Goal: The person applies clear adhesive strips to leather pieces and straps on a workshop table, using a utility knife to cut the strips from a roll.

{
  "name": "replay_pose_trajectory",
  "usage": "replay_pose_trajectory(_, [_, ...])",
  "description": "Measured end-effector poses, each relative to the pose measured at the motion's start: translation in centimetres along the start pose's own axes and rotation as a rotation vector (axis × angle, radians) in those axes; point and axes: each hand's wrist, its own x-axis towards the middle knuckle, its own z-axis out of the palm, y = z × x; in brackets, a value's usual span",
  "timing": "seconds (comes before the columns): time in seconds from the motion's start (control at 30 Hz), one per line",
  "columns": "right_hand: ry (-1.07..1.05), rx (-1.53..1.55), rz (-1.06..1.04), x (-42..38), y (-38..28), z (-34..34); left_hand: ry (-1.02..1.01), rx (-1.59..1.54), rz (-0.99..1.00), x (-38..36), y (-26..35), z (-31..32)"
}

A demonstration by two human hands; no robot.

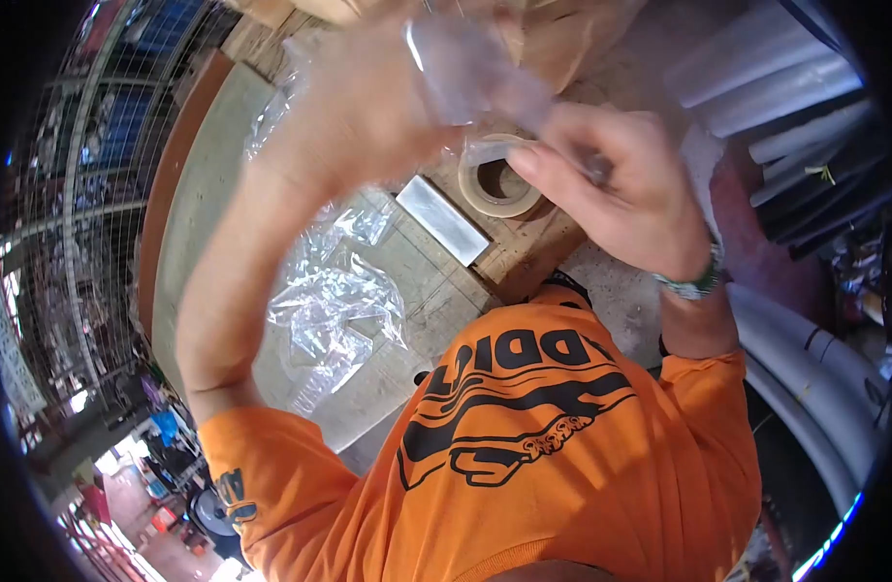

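Observation:
My left hand [373, 102] is blurred by motion, raised above the table, its fingers closed at a piece of clear plastic film [458, 68]. My right hand [625, 179] pinches the other side of this film between thumb and fingers. Just beyond and below the right thumb, a roll of tape [500, 202] lies on its side on the wood. A silvery rectangular block [443, 220] sits to the left of the roll. Crumpled clear plastic bags [339, 306] lie on the table below my left forearm.
The grey tabletop [199, 213] has a brown rim on the left. Brown wrapping or cardboard [582, 39] stands at the far side. Wire mesh shelving [73, 175] rises at the left. Large pale rolls [761, 78] lie at the right.

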Motion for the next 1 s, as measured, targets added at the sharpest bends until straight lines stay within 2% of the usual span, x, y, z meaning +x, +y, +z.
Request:
replay_pose_trajectory(0.07, [-0.053, 0.05, -0.065, -0.4, 0.1, -1.4, 0.408, 0.222, 0.028, -0.8, -3.8, -2.2])
replay_pose_trajectory(0.13, [-0.133, -0.08, 0.074, -0.4, 2.7, -3.0, 0.459, 0.225, -0.104, -4.3, -11.5, -7.7])
replay_pose_trajectory(0.2, [-0.131, -0.093, 0.172, -1.6, 7.5, -3.3, 0.437, 0.276, -0.266, -8.0, -19.2, -12.5])
replay_pose_trajectory(0.27, [-0.139, -0.172, 0.127, -4.0, 10.9, -4.5, 0.387, 0.4, -0.418, -10.7, -23.8, -15.5])
replay_pose_trajectory(0.33, [-0.078, -0.144, 0.244, -6.9, 14.4, -5.1, 0.276, 0.51, -0.565, -11.9, -26.2, -15.8])
replay_pose_trajectory(0.4, [-0.043, -0.136, 0.327, -7.6, 14.1, -4.9, 0.028, 0.562, -0.763, -12.3, -26.8, -12.8])
replay_pose_trajectory(0.47, [0.0, -0.153, 0.386, -6.7, 11.2, -4.1, -0.299, 0.464, -0.891, -10.9, -24.2, -7.1])
replay_pose_trajectory(0.5, [0.045, -0.098, 0.299, -6.0, 10.4, -3.3, -0.326, 0.361, -0.82, -9.8, -21.5, -4.6])
replay_pose_trajectory(0.53, [0.089, -0.047, 0.216, -5.2, 9.7, -2.4, -0.212, 0.262, -0.68, -8.8, -18.4, -1.9])
replay_pose_trajectory(0.57, [0.068, -0.117, 0.239, -4.1, 7.7, -2.0, 0.023, 0.325, -0.456, -6.3, -12.5, -0.2])
replay_pose_trajectory(0.6, [0.038, -0.184, 0.259, -2.8, 5.5, -2.0, -0.056, 0.213, -0.475, -3.3, -5.5, -0.1])
replay_pose_trajectory(0.63, [0.062, -0.188, 0.165, -1.8, 4.5, -1.5, 0.047, 0.031, -0.312, -1.8, -1.3, 1.2])
replay_pose_trajectory(0.67, [0.076, -0.191, 0.064, -0.9, 3.6, -1.1, 0.137, 0.13, -0.148, -0.5, 2.7, 2.4])
replay_pose_trajectory(0.7, [0.06, -0.123, 0.049, -0.2, 2.1, -1.0, 0.146, 0.124, -0.058, 0.3, 4.8, 2.8])
replay_pose_trajectory(0.73, [0.041, -0.101, -0.082, 0.3, 1.1, -1.4, 0.197, 0.172, 0.046, 1.2, 5.5, 2.3])
replay_pose_trajectory(0.8, [0.01, -0.045, -0.345, 1.1, -0.1, -2.1, -0.078, 0.365, -0.207, 2.1, 5.0, -1.6])
replay_pose_trajectory(0.83, [-0.062, 0.066, -0.434, 1.2, 0.3, -2.6, 0.324, 0.47, 0.08, 0.7, 1.4, -2.8])
replay_pose_trajectory(0.9, [-0.221, 0.197, -0.224, 0.3, 1.8, -3.5, 0.283, 0.126, -0.092, -2.4, -4.9, -8.2])
replay_pose_trajectory(0.93, [-0.296, 0.259, -0.113, -0.5, 2.9, -3.8, 0.426, -0.037, -0.185, -6.1, -12.5, -10.9])
replay_pose_trajectory(1.0, [-0.328, 0.162, 0.009, -2.5, 5.6, -4.0, 0.47, 0.026, -0.405, -9.0, -21.2, -15.1])
